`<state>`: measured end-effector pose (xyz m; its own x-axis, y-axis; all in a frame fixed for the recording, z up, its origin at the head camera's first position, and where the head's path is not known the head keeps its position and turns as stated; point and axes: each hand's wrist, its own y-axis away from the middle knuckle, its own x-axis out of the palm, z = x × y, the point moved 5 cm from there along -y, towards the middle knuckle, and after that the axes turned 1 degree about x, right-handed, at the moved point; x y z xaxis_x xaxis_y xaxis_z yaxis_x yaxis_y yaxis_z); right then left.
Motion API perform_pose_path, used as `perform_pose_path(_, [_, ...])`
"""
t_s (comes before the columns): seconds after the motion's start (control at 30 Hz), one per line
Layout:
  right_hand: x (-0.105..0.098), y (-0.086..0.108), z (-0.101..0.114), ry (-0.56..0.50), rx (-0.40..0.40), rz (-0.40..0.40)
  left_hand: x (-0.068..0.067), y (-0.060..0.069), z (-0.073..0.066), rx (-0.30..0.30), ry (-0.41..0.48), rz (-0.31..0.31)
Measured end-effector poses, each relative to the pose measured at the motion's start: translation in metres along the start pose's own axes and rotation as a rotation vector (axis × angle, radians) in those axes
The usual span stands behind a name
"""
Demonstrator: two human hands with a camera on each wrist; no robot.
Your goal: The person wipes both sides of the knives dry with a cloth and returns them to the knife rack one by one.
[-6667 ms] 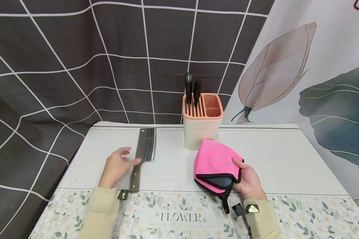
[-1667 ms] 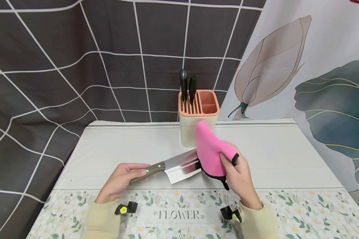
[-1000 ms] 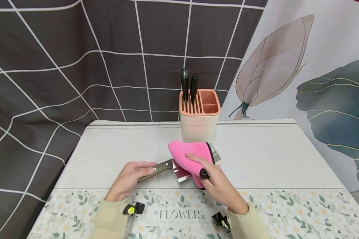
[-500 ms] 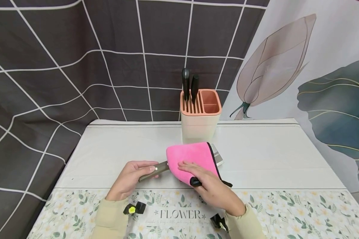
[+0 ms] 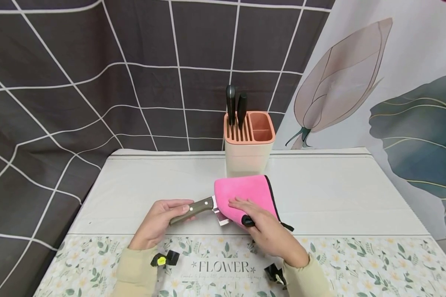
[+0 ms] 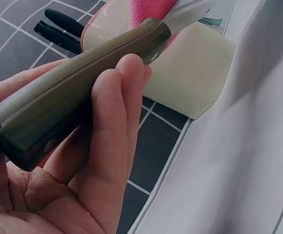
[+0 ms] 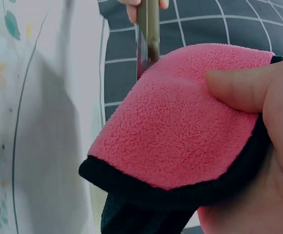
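My left hand grips the olive-brown handle of a cleaver, which points to the right and slightly away from me. Draped over the blade is a pink cloth with black edging and a black hanging loop. Only a strip of shiny blade beside the handle shows; the cloth hides the rest. My right hand holds the cloth around the blade, its fingers lying over the pink side. In the right wrist view, the thumb presses on the fleecy cloth, and the other fingers are mostly hidden.
Behind the cloth stands a cream knife block with an orange slotted top and two black-handled knives. The table has a white cover with a floral front strip. A dark checked curtain hangs behind.
The cleaver lay on the table at first; my left hand has since lifted it by the handle. My right hand brought the cloth onto the blade, lately sliding it right, off the handle end.
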<state>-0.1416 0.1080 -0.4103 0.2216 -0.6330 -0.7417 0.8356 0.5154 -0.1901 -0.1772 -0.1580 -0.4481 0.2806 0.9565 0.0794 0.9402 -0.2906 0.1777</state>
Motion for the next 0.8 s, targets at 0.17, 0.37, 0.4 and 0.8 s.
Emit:
perform_pose_path(0.17, [-0.007,0.001,-0.008,-0.012,0.027,-0.022,-0.003,0.001,0.000,-0.011,0.007,-0.020])
perform_pose_path(0.37, [-0.017,0.003,-0.017,-0.016,0.032,-0.044,-0.008,0.001,0.001,-0.009,-0.002,-0.034])
perform_pose_path(0.4, [-0.019,0.003,-0.018,-0.021,0.035,-0.046,-0.009,0.002,0.000,-0.009,0.000,-0.037])
perform_pose_path(0.8, [-0.036,0.009,-0.031,-0.038,0.086,-0.071,-0.012,0.004,-0.003,-0.008,-0.010,-0.034])
